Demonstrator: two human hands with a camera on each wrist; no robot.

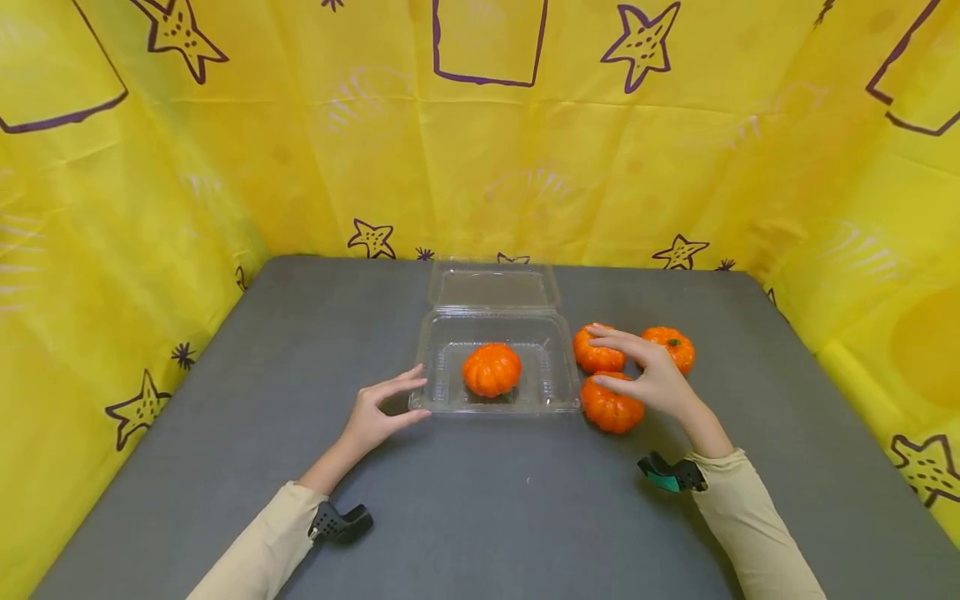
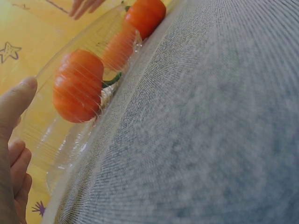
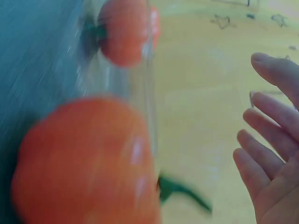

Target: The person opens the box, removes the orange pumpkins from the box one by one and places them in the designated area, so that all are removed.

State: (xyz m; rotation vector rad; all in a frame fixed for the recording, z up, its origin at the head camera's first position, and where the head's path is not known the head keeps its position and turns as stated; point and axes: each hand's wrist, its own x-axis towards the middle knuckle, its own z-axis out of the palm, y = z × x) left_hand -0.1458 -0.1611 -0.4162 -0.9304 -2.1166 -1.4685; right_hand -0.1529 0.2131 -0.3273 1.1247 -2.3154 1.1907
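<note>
One small orange pumpkin [image 1: 492, 370] lies on its side inside a clear plastic clamshell box [image 1: 551, 375], whose lid [image 1: 491, 287] is folded back. My left hand [image 1: 381, 408] is at the box's left front corner, thumb and fingers spread apart around the edge. The left wrist view shows the pumpkin [image 2: 78, 86] and its green stem through the box wall. My right hand [image 1: 651, 373] hovers over a group of loose pumpkins right of the box, fingers extended. In the right wrist view that hand [image 3: 275, 140] is apart from the nearest pumpkin [image 3: 88, 163].
Beside the box, three pumpkins stand close together: a rear one [image 1: 596, 354], a front one [image 1: 613, 406] and a right one [image 1: 677, 346]. All sit on a dark grey table [image 1: 480, 517]. Yellow patterned cloth [image 1: 480, 167] surrounds the table's back and sides.
</note>
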